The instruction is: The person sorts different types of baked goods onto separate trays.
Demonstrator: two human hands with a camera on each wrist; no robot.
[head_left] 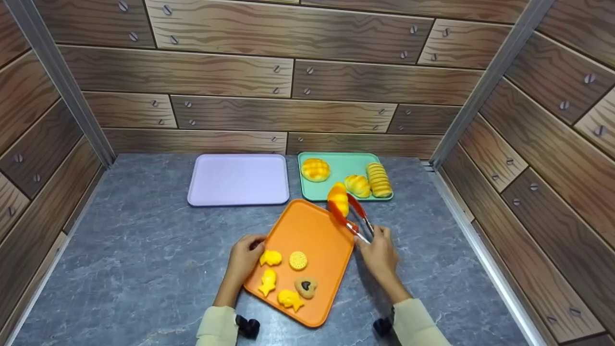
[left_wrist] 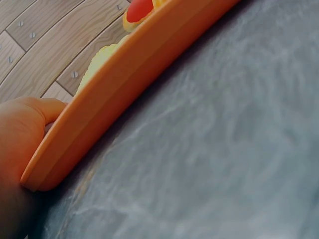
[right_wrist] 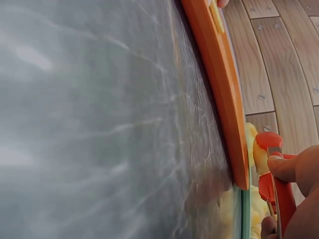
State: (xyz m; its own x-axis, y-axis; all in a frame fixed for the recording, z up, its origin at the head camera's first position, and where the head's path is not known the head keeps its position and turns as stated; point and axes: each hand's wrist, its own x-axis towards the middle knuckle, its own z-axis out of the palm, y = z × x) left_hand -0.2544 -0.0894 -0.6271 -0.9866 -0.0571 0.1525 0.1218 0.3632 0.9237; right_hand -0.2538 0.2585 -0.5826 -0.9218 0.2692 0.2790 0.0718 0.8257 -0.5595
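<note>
My left hand (head_left: 245, 254) grips the left edge of the orange tray (head_left: 317, 230), which lies at a slant on the table. In the left wrist view, fingers bend over its rim (left_wrist: 99, 104). My right hand (head_left: 379, 254) holds red-tipped tongs (head_left: 358, 209). A yellow-orange bread roll (head_left: 338, 196) sits between the tong tips, over the tray's far right corner. On the tray's near half lie three yellow fish-shaped pieces (head_left: 289, 299), a round yellow biscuit (head_left: 298, 261) and a heart-shaped cookie (head_left: 306, 287) with a dark centre.
Behind stands a green tray (head_left: 343, 166) bearing a round bun (head_left: 315, 170), a twisted roll (head_left: 358, 185) and a long ridged loaf (head_left: 379, 180). To its left lies a bare lilac tray (head_left: 238, 180). Wood-patterned walls (head_left: 230, 77) enclose the grey marbled table (head_left: 144, 250).
</note>
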